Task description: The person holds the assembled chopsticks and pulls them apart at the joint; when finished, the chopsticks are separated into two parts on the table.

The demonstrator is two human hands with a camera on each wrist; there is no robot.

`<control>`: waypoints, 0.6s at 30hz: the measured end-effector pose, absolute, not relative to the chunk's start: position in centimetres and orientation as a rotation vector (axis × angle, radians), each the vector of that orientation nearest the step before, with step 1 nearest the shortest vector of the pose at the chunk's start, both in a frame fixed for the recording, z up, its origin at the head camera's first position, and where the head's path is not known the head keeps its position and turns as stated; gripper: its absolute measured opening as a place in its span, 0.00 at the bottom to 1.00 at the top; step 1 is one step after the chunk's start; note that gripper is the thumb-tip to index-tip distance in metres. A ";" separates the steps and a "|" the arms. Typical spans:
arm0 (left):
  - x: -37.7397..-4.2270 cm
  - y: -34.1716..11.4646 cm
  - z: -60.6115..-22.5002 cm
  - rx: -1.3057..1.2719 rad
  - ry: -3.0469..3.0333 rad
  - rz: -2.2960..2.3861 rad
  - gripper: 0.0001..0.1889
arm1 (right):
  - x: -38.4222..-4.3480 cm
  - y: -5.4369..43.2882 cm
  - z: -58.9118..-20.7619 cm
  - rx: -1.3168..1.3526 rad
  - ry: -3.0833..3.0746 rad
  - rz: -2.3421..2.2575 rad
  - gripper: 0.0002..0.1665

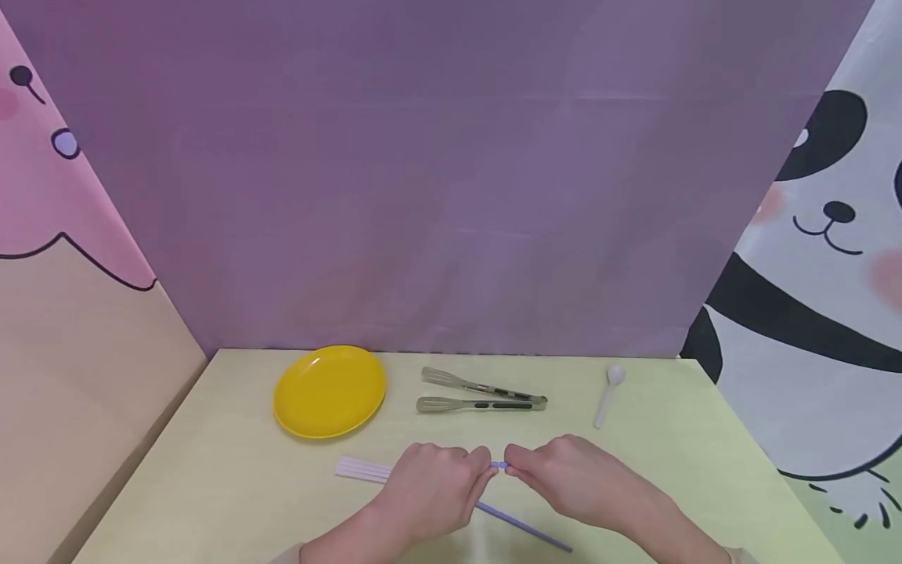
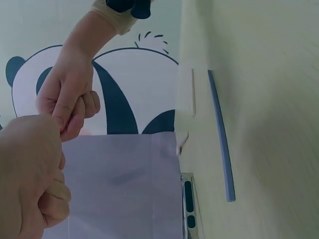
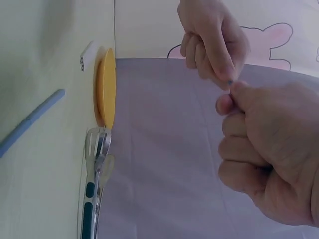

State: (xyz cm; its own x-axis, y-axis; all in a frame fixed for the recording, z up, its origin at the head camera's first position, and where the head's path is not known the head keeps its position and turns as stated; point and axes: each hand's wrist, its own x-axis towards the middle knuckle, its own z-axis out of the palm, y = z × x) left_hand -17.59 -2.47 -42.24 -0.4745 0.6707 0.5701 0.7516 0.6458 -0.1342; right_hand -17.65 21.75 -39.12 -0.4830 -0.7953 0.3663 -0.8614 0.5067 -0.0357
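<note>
Both hands meet above the table, knuckles up, over its near middle. My left hand (image 1: 438, 492) and my right hand (image 1: 581, 479) each pinch an end of a slim blue-violet piece (image 1: 499, 464) between thumb and fingers. Only a short stretch of it shows in the gap; the fists hide the rest, and I cannot tell what it is. Below them a slender blue stick (image 1: 524, 527) lies slantwise on the table, its far end behind the left hand. Several pale sticks (image 1: 361, 469) lie side by side left of that hand, which covers their right ends.
A yellow plate (image 1: 330, 392) stands at the back left of the pale table (image 1: 211, 470). Metal tongs (image 1: 493, 405) lie spread at the back middle, with a small white spoon (image 1: 615, 375) farther right. Purple cloth (image 1: 451, 196) hangs behind; printed panels flank the table.
</note>
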 end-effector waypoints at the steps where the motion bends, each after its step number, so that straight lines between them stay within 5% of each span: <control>1: -17.6 -2.4 -42.2 -1.095 -2.270 -0.189 0.19 | -17.6 21.7 -39.1 1.374 -2.426 0.302 0.17; 18: -17.9 -2.9 -41.3 -1.134 -2.201 -0.141 0.20 | -18.1 21.7 -38.6 1.412 -2.325 0.289 0.20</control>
